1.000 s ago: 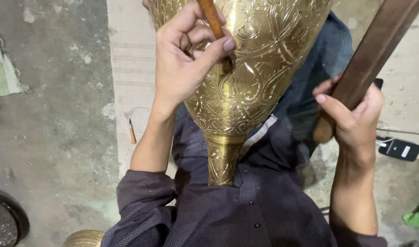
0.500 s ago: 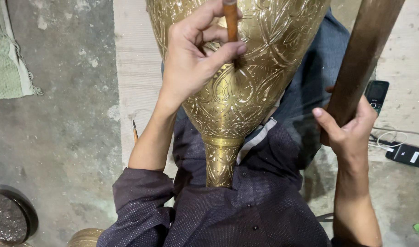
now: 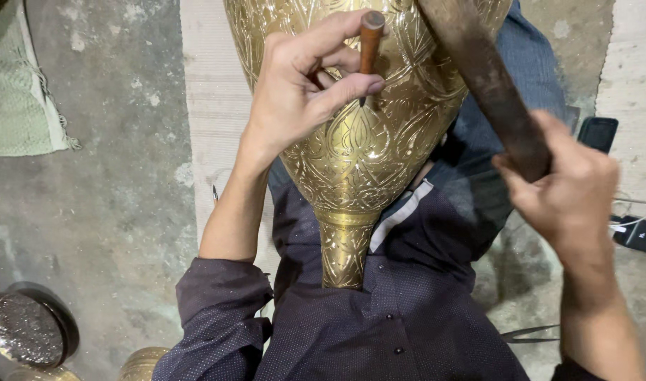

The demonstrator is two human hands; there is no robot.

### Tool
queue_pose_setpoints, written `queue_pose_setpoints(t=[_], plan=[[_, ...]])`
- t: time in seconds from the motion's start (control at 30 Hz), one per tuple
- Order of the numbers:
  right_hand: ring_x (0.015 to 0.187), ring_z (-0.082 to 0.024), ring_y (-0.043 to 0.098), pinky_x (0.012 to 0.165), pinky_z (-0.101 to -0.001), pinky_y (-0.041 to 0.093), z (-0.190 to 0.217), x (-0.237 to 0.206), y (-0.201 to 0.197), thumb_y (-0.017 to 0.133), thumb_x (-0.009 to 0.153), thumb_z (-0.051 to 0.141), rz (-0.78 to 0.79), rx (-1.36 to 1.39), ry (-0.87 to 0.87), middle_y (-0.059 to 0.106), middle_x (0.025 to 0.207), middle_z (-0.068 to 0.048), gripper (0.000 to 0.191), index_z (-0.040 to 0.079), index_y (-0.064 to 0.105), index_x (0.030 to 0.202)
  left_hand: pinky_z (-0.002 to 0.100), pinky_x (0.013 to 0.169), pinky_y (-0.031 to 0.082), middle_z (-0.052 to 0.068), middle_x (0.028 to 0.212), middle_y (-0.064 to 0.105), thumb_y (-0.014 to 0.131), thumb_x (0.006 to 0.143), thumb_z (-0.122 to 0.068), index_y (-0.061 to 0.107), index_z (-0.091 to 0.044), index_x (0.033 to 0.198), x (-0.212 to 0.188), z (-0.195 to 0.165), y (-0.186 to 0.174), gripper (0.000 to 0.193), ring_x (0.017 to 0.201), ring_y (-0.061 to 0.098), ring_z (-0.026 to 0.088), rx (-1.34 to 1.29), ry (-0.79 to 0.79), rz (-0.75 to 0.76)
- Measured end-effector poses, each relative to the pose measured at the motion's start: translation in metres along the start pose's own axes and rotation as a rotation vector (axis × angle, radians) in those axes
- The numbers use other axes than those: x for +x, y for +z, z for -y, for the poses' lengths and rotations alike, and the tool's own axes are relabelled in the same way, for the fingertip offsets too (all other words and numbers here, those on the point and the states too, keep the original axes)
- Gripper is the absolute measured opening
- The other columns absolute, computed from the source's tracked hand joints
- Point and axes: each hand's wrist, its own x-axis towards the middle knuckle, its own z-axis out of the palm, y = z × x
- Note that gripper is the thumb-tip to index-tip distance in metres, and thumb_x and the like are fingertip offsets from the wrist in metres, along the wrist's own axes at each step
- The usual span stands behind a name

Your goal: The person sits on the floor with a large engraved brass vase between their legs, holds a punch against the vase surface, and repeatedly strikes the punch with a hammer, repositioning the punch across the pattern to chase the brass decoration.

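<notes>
The engraved brass vase (image 3: 365,141) lies across the person's lap with its narrow neck pressed against the dark shirt (image 3: 407,324) — braced that way, I judge, so the rounded body cannot roll while it is being worked. The left hand (image 3: 302,92) pinches a small wooden-handled chisel (image 3: 370,42) between thumb and fingers, its tip set on the leaf pattern, with the heel of the hand resting on the brass for steadiness. The right hand (image 3: 570,190) is wrapped tight around a long dark wooden mallet (image 3: 485,77), which slants above the chisel's upper end — held near its lower end, it seems, for swing. A phone (image 3: 596,132) lies on the floor (image 3: 111,212), and a green cloth (image 3: 19,85) is off to the left.
</notes>
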Motion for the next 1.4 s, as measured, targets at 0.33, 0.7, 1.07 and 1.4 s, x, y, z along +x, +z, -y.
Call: queue_pose_setpoints(t=[0.33,0.7,1.07,1.4], plan=[[0.091,-0.020,0.074,0.081,-0.0257,0.060,-0.007,0.013,-0.039,0.073,0.110,0.004,0.005,0.327,-0.093,0.072,0.105,-0.014,0.016,0.000,0.059,0.116,0.020,0.066,0.063,0.008,0.115,0.080,0.083,0.103,-0.012,0.061,-0.007,0.143,0.001,0.003,0.002,0.045,0.090,0.083,0.014,0.081,0.014,0.028],[0.091,-0.029,0.072,0.079,-0.0326,0.058,-0.058,0.027,-0.034,0.062,0.106,-0.006,0.033,0.037,-0.245,0.068,0.111,-0.023,0.033,-0.007,0.053,0.138,0.017,0.059,0.060,0.006,0.107,0.080,0.082,0.105,-0.014,0.065,-0.002,0.138,0.003,0.002,-0.001,0.039,0.083,0.081,0.011,0.130,0.067,0.058],[0.090,-0.030,0.070,0.080,-0.0368,0.057,-0.021,0.040,-0.039,0.054,0.106,0.014,0.166,-0.030,-0.046,0.069,0.107,-0.021,0.033,-0.005,0.061,0.132,0.020,0.051,0.048,0.006,0.098,0.080,0.081,0.103,-0.017,0.068,-0.006,0.133,0.002,0.011,0.002,0.034,0.067,0.071,0.008,0.091,0.089,0.073],[0.092,-0.036,0.069,0.080,-0.0396,0.058,0.019,0.053,-0.053,0.068,0.093,-0.014,0.020,0.114,-0.248,0.064,0.110,-0.026,0.051,-0.012,0.044,0.138,0.024,0.065,0.055,0.000,0.091,0.076,0.081,0.106,-0.024,0.070,-0.007,0.133,0.026,0.002,-0.006,0.033,0.077,0.075,0.012,0.217,0.201,0.254]])
